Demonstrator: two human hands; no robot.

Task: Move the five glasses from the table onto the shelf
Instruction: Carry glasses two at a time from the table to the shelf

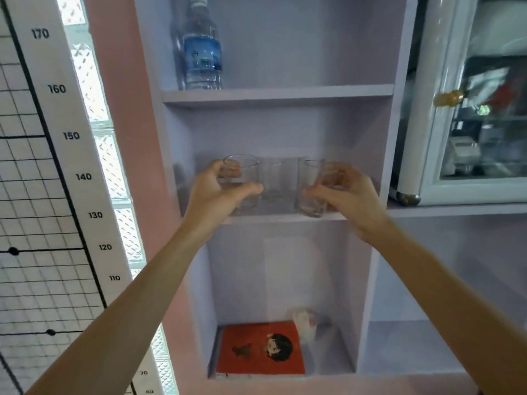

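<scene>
Placing step: two glasses at the middle shelf (285, 218) front edge. Left glass (242, 183) wrapped in my left hand (219, 192), right glass (312, 189) pinched in my right hand (342, 189), tilted. Another glass (278, 183) sits between, behind. Next: level, set down, release.

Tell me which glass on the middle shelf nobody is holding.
The middle glass, standing alone at the back between the two hands. The left hand grips the left glass and the right hand grips the right glass.
</scene>
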